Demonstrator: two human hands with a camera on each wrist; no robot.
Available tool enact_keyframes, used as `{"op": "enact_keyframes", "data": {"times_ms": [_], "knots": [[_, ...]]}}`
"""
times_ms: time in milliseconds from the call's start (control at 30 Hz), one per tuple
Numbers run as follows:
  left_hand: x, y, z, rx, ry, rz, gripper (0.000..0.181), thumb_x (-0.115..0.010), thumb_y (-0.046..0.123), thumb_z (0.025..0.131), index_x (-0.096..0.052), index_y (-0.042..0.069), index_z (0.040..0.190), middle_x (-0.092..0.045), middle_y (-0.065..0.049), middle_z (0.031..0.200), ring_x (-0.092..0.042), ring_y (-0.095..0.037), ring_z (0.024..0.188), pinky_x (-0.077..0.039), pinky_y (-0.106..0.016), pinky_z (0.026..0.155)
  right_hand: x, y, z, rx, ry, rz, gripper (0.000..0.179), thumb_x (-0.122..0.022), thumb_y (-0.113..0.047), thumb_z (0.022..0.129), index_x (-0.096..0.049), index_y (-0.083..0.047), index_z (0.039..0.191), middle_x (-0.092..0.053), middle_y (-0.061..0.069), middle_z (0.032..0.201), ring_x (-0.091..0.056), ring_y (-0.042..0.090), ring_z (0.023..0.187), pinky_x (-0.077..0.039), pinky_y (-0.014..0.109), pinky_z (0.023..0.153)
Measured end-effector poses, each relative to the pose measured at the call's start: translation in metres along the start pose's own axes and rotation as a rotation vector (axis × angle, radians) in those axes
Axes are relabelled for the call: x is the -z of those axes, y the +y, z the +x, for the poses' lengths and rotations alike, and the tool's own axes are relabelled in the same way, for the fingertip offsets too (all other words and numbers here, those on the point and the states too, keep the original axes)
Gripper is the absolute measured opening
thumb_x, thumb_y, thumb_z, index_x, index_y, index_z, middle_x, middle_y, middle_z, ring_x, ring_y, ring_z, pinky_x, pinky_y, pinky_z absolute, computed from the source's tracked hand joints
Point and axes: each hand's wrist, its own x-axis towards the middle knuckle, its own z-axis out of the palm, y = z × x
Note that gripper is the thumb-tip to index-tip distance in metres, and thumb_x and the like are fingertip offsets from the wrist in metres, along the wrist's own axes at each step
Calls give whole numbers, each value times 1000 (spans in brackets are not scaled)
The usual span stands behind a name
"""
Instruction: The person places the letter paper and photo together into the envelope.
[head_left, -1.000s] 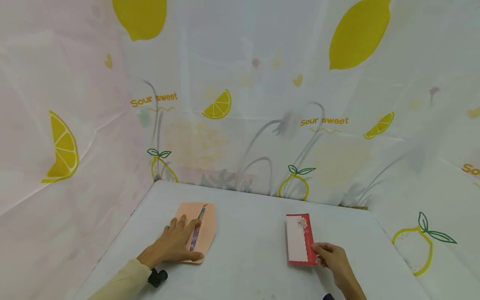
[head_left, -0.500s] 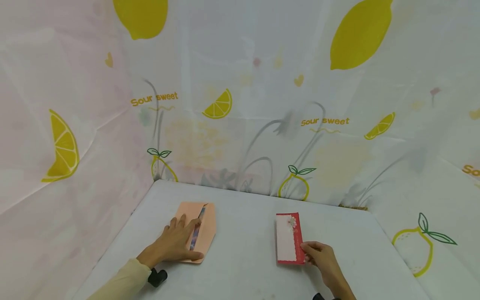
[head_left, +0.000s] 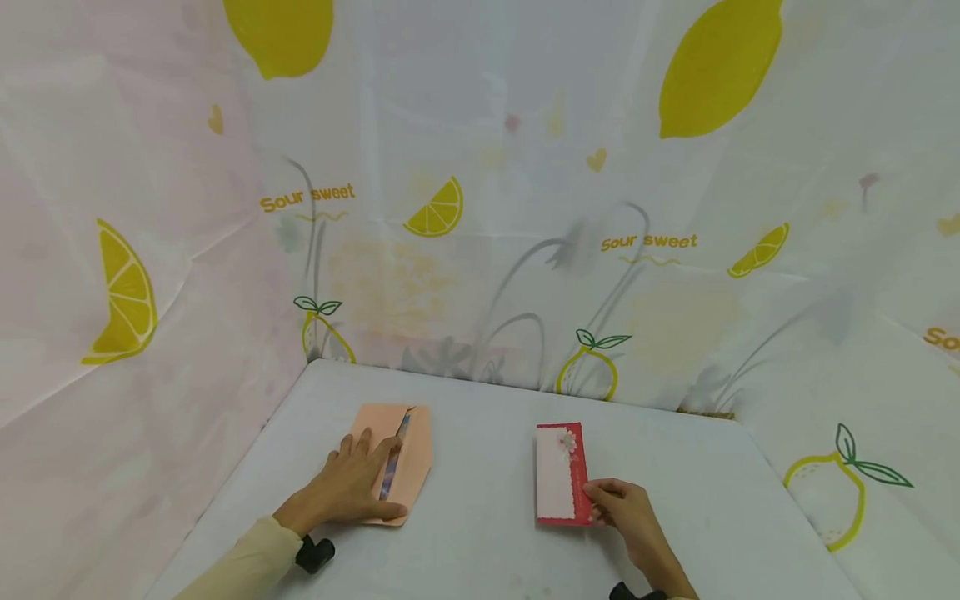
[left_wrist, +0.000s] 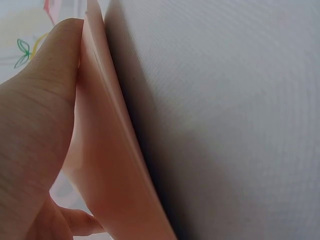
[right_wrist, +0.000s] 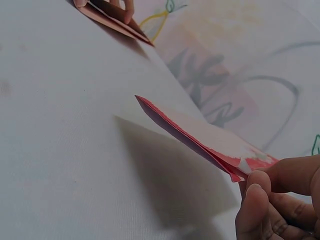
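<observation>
A peach envelope [head_left: 419, 454] lies on the left part of the white table, and a strip of blue-purple patterned paper [head_left: 390, 473] shows in its slit. Across it rests my left hand [head_left: 347, 486] with spread fingers, the index finger by the slit and the thumb on the lower edge. The left wrist view shows that thumb against the envelope's face [left_wrist: 107, 165]. My right hand [head_left: 626, 515] pinches a folded red and white card [head_left: 556, 475] with a small flower decoration by its right edge. In the right wrist view the card [right_wrist: 200, 131] is tilted above the table, casting a shadow.
White table surface [head_left: 480, 450] lies between the envelope and the card. Lemon-printed curtains [head_left: 480, 275] enclose the back and sides. A black device [head_left: 315, 554] is strapped at my left wrist, and another black device [head_left: 633, 592] at my right.
My right hand has moved left with the card, bringing it nearer the envelope. My left hand and the envelope stay where they were.
</observation>
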Motion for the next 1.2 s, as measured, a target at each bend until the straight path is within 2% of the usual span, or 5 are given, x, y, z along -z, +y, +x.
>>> {"op": "enact_keyframes", "data": {"times_ms": [267, 1200], "knots": [[0, 0, 1, 4, -2, 3, 108, -73, 83, 70, -45, 17, 151, -35, -41, 151, -33, -66, 133, -35, -76, 95, -10, -3, 3, 27, -24, -16, 33, -76, -20, 95, -68, 7, 112, -65, 8, 82, -60, 17, 69, -52, 28, 60], [-1, -2, 2, 12, -11, -12, 108, -72, 83, 71, -44, 17, 152, -31, -42, 153, -29, -67, 135, -32, -78, 96, -48, -11, 4, 44, -117, 7, 29, -75, -19, 96, -69, 6, 111, -67, 8, 84, -61, 17, 67, -53, 28, 61]]}}
